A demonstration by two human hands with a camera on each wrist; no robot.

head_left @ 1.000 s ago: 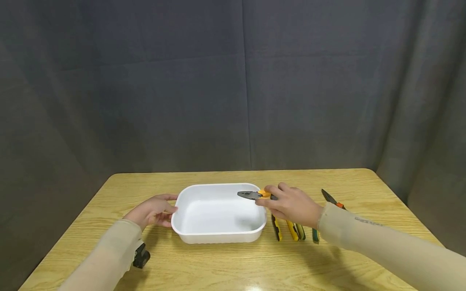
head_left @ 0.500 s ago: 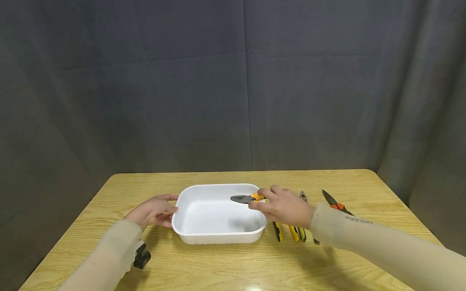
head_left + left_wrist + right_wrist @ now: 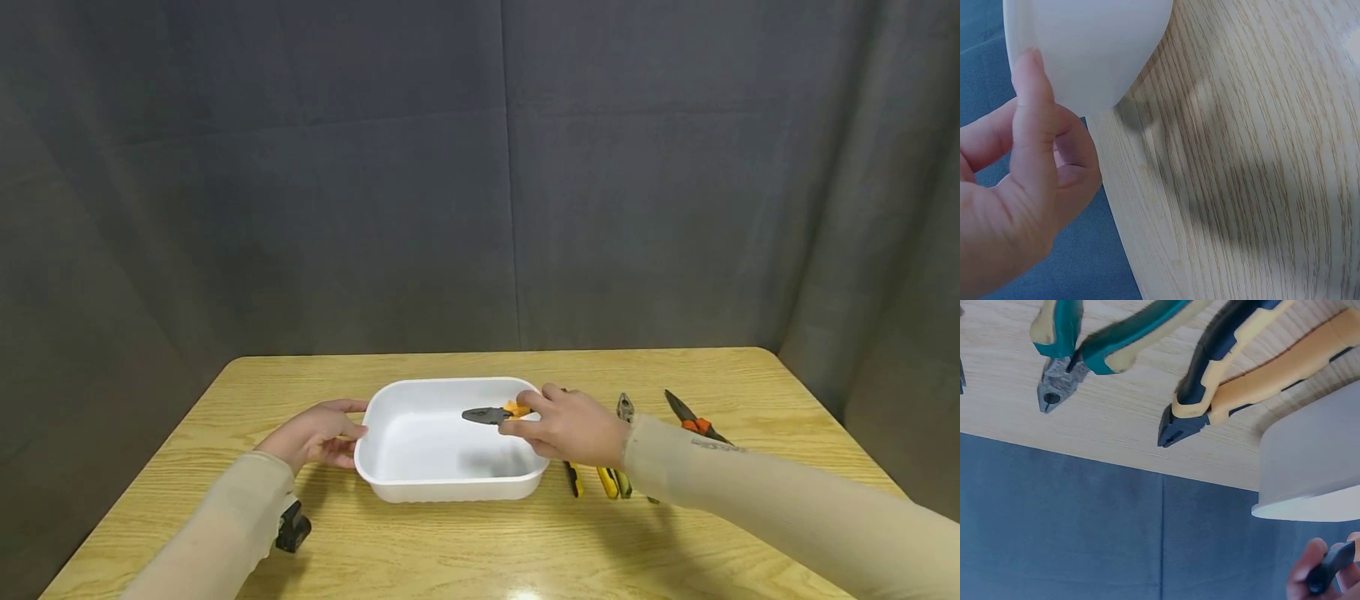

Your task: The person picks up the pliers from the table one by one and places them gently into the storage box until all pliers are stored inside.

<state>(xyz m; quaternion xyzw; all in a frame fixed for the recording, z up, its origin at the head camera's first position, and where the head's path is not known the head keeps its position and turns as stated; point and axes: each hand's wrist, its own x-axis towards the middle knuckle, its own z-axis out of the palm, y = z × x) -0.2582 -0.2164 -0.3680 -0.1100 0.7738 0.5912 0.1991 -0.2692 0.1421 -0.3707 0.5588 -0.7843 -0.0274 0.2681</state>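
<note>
A white plastic basin [image 3: 420,446] stands mid-table. My left hand [image 3: 318,433] holds its left rim, the thumb lying over the edge and the other fingers curled outside, as the left wrist view shows closely. Over the basin's right part, my right hand [image 3: 573,429] grips combination pliers [image 3: 483,415] by their orange handles. Their dark grey jaws point left, above the basin floor, where a shadow falls. In the right wrist view, only fingertips and a dark handle end [image 3: 1329,569] of these pliers show beyond the basin's wall.
Right of the basin lie yellow-and-black pliers [image 3: 1204,381] and green-handled pliers [image 3: 1110,347], partly under my right arm in the head view. Farther right is a dark-bladed cutter with orange parts [image 3: 686,417]. A grey curtain [image 3: 450,208] hangs behind the wooden table [image 3: 450,550].
My right hand has moved left with the pliers, from the basin's right rim farther in over its inside. More of the tools on the right shows. My left hand stays at the rim.
</note>
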